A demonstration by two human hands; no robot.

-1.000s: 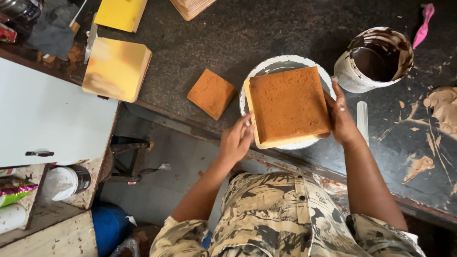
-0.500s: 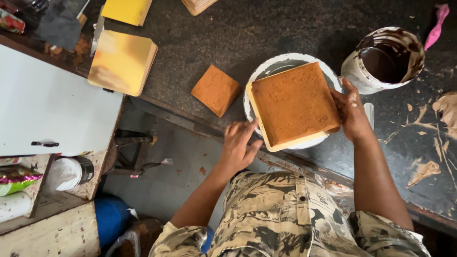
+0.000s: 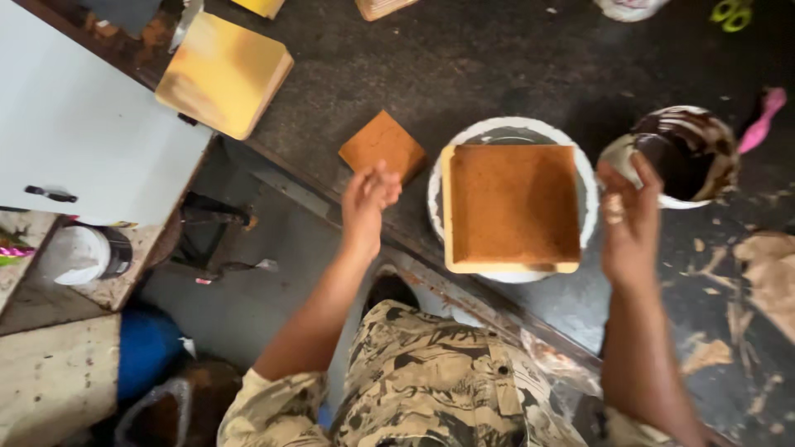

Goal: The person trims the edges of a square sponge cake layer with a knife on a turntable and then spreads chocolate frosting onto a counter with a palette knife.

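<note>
Dark worktop: both hands have let go. Left hand (image 3: 368, 203) and right hand (image 3: 631, 222) hover open, empty, flanking the square cake (image 3: 512, 207) at centre frame, lying flat, edges squared to the frame, on the white round board (image 3: 507, 130).

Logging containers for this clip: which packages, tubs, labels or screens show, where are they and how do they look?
Bowl: right of the square cake, beside the right hand; round, white, smeared dark brown.
White tub: lower left, below the counter; round.
Colourful wrapper: far left edge, mostly cut off.
No screens or signs.

A dark speckled worktop (image 3: 464, 58) stands above a grey floor (image 3: 273, 273), beside a white cabinet (image 3: 74, 141).
</note>
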